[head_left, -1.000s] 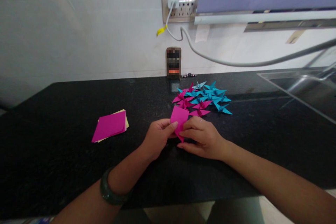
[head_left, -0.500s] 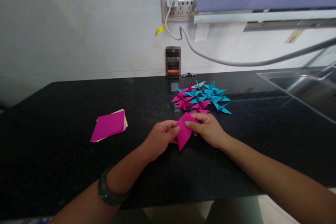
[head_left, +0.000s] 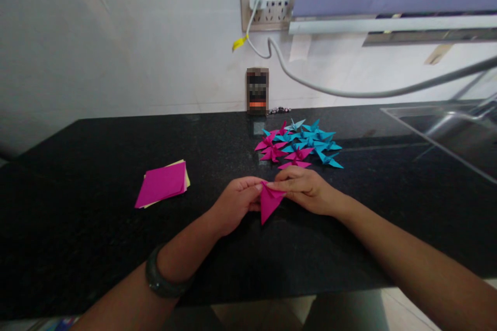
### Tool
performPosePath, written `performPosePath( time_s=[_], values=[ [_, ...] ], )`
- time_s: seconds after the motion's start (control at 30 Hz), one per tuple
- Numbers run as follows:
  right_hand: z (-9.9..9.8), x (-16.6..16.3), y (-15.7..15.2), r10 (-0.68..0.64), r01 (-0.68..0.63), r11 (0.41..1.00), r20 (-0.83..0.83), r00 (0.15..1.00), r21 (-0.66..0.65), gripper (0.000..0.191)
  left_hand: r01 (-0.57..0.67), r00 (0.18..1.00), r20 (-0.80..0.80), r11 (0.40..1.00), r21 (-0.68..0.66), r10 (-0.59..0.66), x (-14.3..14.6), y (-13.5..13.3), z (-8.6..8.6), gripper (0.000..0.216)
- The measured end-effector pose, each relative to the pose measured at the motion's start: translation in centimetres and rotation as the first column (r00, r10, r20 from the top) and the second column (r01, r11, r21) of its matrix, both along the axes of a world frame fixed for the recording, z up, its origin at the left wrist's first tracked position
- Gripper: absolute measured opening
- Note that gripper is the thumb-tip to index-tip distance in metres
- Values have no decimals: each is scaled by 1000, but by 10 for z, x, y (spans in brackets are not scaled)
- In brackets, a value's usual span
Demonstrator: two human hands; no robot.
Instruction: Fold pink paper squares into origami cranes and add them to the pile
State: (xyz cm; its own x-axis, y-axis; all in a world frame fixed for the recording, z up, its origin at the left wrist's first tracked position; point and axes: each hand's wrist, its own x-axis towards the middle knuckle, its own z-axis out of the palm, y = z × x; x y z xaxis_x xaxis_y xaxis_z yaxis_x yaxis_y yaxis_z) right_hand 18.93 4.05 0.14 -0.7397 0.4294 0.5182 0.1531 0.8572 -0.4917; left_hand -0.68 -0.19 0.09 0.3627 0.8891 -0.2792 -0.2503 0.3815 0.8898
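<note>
A pink sheet of paper [head_left: 268, 202] folded to a downward-pointing triangle lies low over the black countertop [head_left: 97, 155], held between both hands. My left hand [head_left: 235, 204] pinches its left upper edge with thumb and fingers closed. My right hand [head_left: 306, 191] pinches the top edge from the right, fingers pressed together. Just behind the hands lies a cluster of folded pink and blue paper cranes [head_left: 298, 144].
A stack of pink and yellow paper squares [head_left: 163, 184] lies to the left. A small dark device [head_left: 257, 91] leans on the white wall under a socket strip [head_left: 266, 9] with a grey cable [head_left: 349, 92]. A steel sink [head_left: 446, 129] is at right.
The pink paper went from an upright diamond to a flatter triangle as the top was folded down. Both hands moved closer together along its upper edge.
</note>
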Motion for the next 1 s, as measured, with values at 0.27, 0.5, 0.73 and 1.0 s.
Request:
performPosePath(
  time_s=[0.27,0.5,0.73,1.0],
  values=[
    [3,3,-1,104,-100,991,41,994,-94,33,33,999,-32,998,-52,-34,0,0,1,17],
    [-2,-9,-7,-148,134,982,-100,984,-135,20,33,996,-88,999,2,-33,-2,0,1,24],
    [0,-14,-10,-251,231,962,-134,959,-149,13,-53,982,-181,998,26,57,-1,1,3,17],
    [-1,-8,-8,-156,154,988,-123,980,-23,23,-40,986,-164,999,17,42,-1,2,3,20]
  ],
)
